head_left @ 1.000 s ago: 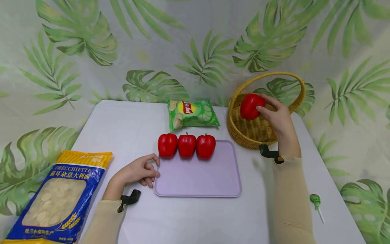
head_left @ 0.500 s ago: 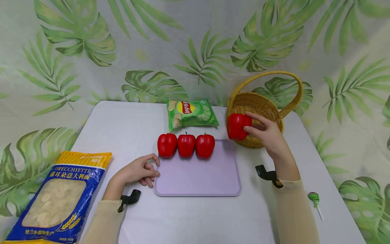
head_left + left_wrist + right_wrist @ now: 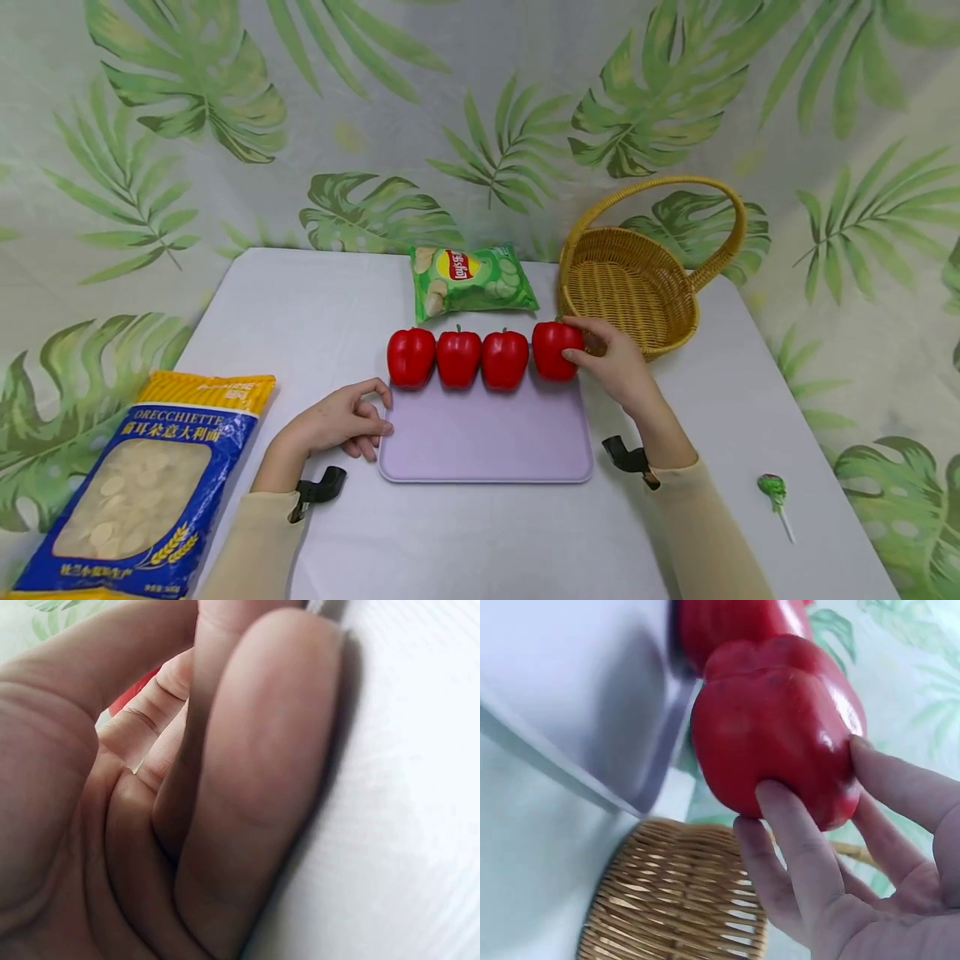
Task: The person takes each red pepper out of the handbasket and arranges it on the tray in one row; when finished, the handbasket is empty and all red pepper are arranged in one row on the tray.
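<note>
My right hand holds a red bell pepper by its right side, over the tray's far right corner. The right wrist view shows thumb and fingers gripping this held bell pepper. Left of it, three more red bell peppers stand in a row along the far edge of the lilac tray. My left hand rests on the table at the tray's left edge, fingers loosely bent, its fingertips touching the rim. The left wrist view shows mostly that hand's fingers against the white tabletop.
A wicker basket with a tall handle stands at the back right, nothing inside. Behind the peppers lies a green chip bag. A blue and yellow pasta bag is at the left, a lollipop at the right.
My right hand has carried the bell pepper from above the basket, left and toward me, to the right end of the row on the tray. My left hand has stayed put.
</note>
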`<state>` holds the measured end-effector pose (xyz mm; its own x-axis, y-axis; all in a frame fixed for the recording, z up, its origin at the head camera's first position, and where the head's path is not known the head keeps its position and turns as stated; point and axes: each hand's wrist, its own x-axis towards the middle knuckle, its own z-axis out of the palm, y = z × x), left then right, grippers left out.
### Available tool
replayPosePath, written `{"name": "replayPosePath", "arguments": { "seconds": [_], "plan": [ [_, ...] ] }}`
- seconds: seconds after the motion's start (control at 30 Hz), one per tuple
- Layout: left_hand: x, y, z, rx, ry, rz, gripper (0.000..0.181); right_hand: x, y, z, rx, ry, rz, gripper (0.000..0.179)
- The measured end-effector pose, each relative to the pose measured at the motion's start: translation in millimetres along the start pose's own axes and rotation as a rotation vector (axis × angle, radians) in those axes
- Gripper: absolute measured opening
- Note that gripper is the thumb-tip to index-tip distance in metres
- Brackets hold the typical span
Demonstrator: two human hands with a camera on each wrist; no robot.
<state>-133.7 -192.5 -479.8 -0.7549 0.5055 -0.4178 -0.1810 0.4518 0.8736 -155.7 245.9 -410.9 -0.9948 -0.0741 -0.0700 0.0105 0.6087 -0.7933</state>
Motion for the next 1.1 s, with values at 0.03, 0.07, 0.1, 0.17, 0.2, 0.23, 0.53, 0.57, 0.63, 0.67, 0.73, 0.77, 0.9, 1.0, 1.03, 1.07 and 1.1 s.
{"name": "replayPosePath", "arguments": {
  "seconds": [0.03,0.07,0.1,0.17,0.2,0.23,0.53,0.57,0.63,0.67,0.73,0.77,0.9,1.0,1.03,1.07,1.1],
  "plan": [
    [-0.1,0.1,-0.2,0.001,0.0,0.001,0.039,0.3,1,2,-0.014,0.0,0.003,0.052],
    [-0.2,-0.1,-0.4,0.003,0.001,0.001,0.039,0.6,2,5,-0.024,-0.001,0.008,0.052],
    [-0.1,-0.3,-0.5,0.004,0.002,-0.001,0.039,0.8,3,7,-0.035,-0.001,0.008,0.052],
    [0.2,-1.1,-0.1,0.006,0.006,-0.006,0.038,1.0,5,10,-0.051,-0.001,0.011,0.052],
    [0.2,-1.3,0.2,0.005,0.007,-0.008,0.038,1.1,6,11,-0.053,-0.001,0.014,0.052],
    [0.2,-1.8,0.4,0.006,0.007,-0.01,0.038,1.4,7,12,-0.056,-0.002,0.014,0.052],
    [0.9,-3.2,0.6,0.004,0.013,-0.019,0.037,4.6,13,20,-0.095,-0.004,-0.022,0.052],
    [0.4,-3.0,0.2,0.005,0.013,-0.02,0.037,4.8,13,21,-0.104,-0.005,-0.027,0.053],
    [-0.6,-2.6,-0.6,0.004,0.017,-0.024,0.037,5.2,13,22,-0.118,-0.015,-0.038,0.054],
    [-0.8,-2.8,-1.0,0.003,0.019,-0.027,0.037,5.3,13,22,-0.126,-0.019,-0.039,0.054],
    [-1.3,-2.9,-1.9,0.005,0.016,-0.021,0.037,5.7,14,23,-0.129,-0.028,-0.036,0.055],
    [-1.3,-3.2,-2.1,0.005,0.016,-0.018,0.037,6.1,14,23,-0.13,-0.033,-0.037,0.055],
    [-1.9,-4.9,-1.5,0.007,0.016,-0.017,0.036,5.5,15,23,-0.136,-0.047,-0.037,0.056],
    [-1.9,-5.7,-0.6,0.008,0.017,-0.018,0.035,4.7,15,23,-0.147,-0.053,-0.027,0.057],
    [-1.9,-5.5,-0.4,0.009,0.017,-0.016,0.035,4.5,16,22,-0.152,-0.055,-0.022,0.057],
    [-1.8,-5.4,-0.4,0.012,0.015,-0.013,0.035,4.6,16,22,-0.155,-0.058,-0.018,0.057],
    [-1.9,-5.0,-0.6,0.019,0.014,-0.009,0.035,4.3,16,21,-0.158,-0.06,-0.012,0.058]
  ]
}}
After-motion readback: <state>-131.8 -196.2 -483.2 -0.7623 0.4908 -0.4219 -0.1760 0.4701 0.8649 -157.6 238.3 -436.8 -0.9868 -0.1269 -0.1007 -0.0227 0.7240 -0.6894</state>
